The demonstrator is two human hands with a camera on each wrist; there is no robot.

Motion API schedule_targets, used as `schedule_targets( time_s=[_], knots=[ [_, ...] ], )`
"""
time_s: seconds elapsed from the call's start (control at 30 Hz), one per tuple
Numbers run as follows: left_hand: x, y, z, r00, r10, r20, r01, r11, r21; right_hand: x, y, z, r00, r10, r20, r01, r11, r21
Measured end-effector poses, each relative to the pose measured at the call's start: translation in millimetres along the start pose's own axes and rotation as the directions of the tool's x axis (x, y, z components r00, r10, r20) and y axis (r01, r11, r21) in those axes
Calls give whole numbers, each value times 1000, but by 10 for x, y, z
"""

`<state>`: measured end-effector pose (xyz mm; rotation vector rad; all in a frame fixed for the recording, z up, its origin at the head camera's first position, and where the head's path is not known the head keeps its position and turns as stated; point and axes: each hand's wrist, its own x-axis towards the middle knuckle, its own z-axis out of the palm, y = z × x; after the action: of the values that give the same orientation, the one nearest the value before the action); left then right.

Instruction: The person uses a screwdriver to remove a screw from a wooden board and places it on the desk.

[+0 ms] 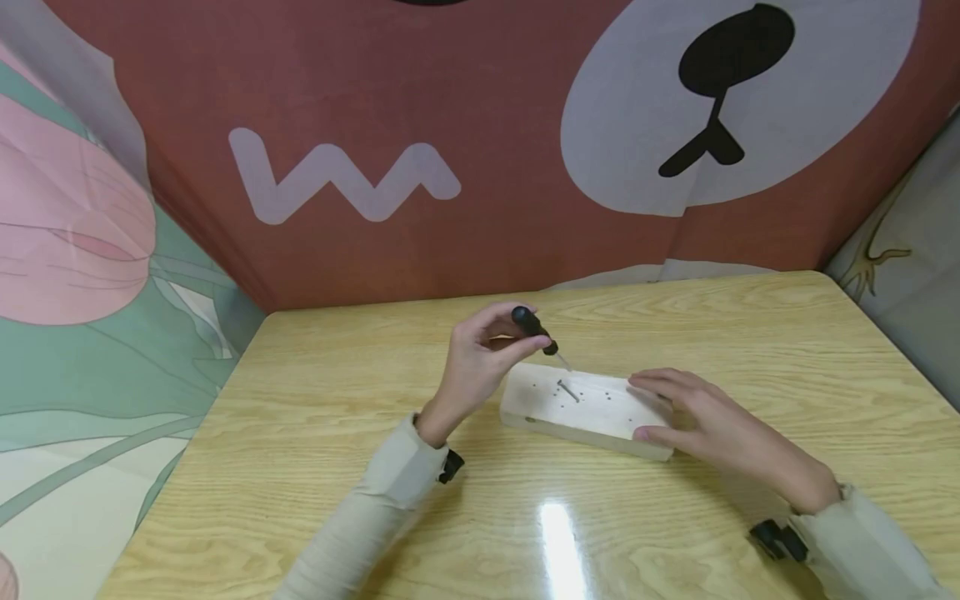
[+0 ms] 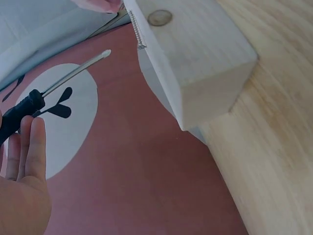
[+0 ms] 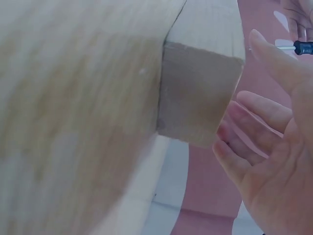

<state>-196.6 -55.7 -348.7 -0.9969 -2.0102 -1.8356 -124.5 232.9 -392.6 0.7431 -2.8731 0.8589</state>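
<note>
In the head view, my left hand (image 1: 487,350) holds a black-handled screwdriver (image 1: 534,327) between thumb and fingers above the far edge of a pale wooden block (image 1: 540,400). Its metal shaft (image 2: 78,72) shows bare in the left wrist view, with the tip apart from the block. A screw (image 1: 567,391) lies on the block's upper face among several small dark holes. Over the block's right end, my right hand (image 1: 705,417) is spread with loosely extended fingers. Its lower fingertips (image 3: 221,142) come up against the block's edge in the right wrist view, while the thumb stands raised.
The block rests on a light wood-grain table (image 1: 337,400). Behind the table hangs a red cloth (image 1: 360,258) with a cartoon face, and a floral cloth (image 1: 75,350) hangs at the left. Dark wrist devices (image 1: 778,540) sit at both sleeves.
</note>
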Motion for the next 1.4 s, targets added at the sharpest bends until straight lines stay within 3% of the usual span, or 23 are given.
schedule_targets(
  time_s=[0.8, 1.4],
  knots=[
    [-128, -122, -239, 997, -74, -33, 76, 994, 76, 399, -220, 136, 997, -78, 11, 78, 997, 29],
    [-213, -203, -439, 995, -75, -61, 79, 994, 81, 602, -328, 290, 997, -76, 11, 76, 997, 31]
  ],
)
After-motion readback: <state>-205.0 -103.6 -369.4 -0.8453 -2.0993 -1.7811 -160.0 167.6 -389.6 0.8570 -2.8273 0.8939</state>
